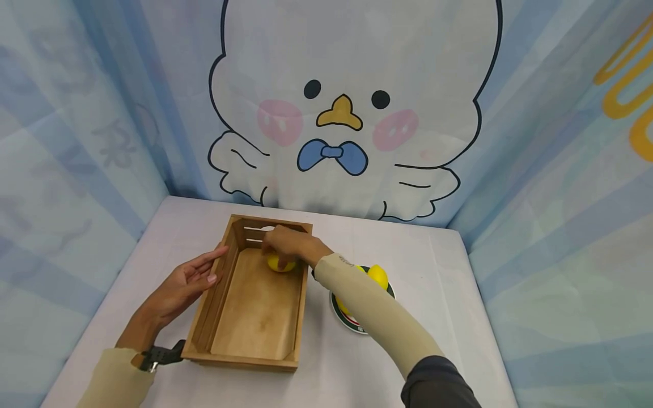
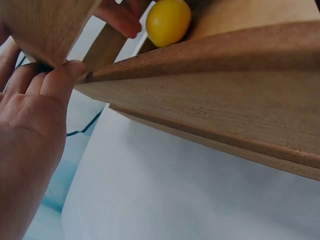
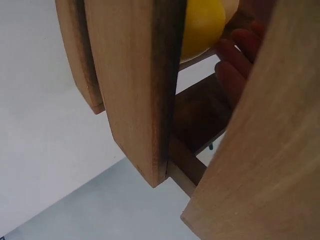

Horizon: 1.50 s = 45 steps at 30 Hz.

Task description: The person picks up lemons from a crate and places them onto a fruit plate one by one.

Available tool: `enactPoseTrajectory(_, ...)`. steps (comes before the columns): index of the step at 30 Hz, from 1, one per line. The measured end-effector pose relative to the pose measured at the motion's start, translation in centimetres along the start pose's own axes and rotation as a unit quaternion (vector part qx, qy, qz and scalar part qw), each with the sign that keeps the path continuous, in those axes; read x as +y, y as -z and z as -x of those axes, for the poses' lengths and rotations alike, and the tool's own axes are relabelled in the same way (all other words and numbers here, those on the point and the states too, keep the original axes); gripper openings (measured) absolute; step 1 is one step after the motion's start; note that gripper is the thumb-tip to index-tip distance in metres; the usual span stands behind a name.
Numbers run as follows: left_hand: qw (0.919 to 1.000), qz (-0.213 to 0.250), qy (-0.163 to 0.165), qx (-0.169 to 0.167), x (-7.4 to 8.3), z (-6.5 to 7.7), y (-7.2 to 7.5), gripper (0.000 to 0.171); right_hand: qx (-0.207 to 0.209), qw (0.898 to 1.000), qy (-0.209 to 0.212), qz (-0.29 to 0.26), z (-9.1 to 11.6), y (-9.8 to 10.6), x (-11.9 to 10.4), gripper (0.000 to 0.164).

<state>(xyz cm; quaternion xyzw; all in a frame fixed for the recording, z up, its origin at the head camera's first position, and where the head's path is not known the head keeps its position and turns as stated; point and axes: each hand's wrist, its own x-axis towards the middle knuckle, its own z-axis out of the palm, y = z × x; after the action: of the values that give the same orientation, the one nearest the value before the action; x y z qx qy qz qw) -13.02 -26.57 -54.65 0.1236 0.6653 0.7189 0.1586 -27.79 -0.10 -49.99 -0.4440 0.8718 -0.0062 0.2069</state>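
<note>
A wooden crate [image 1: 255,317] with slatted ends stands on the white-covered table. Inside it, near the far end, lies a yellow lemon [image 1: 274,264]. My right hand [image 1: 288,242] reaches over the crate's right wall, fingers pointing down around the lemon. In the left wrist view, its fingertips [image 2: 131,27] show a gap beside the lemon [image 2: 168,22]. Straight fingers of my left hand [image 1: 183,283] touch the crate's left wall from outside, the thumb near the rim. The left wrist view has those fingertips against the wood at a corner.
Right of the crate, a plate with a dark green rim [image 1: 336,309] holds several lemons [image 1: 377,276], partly hidden under my right forearm. Printed cloth curtains [image 1: 331,187] enclose the table at the back and both sides.
</note>
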Motion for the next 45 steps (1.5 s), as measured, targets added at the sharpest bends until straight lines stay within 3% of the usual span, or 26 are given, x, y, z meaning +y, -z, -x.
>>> enactPoseTrajectory(9, 0.9999, -0.009, 0.004, 0.005, 0.0, 0.0, -0.1, 0.066, 0.002, 1.0, -0.016, 0.015, -0.6, -0.3, -0.1, 0.049)
enactPoseTrajectory(28, 1.0, -0.007, 0.004, 0.005, 0.1, 0.0, 0.1, 0.065, -0.018, 1.0, -0.003, 0.001, -0.9, -0.4, -0.8, 0.044)
enactPoseTrajectory(45, 0.9999, 0.009, -0.012, -0.005, -0.1, -0.1, 0.1, 0.065, -0.052, 0.998, -0.037, 0.012, -1.0, -0.9, -0.6, 0.059)
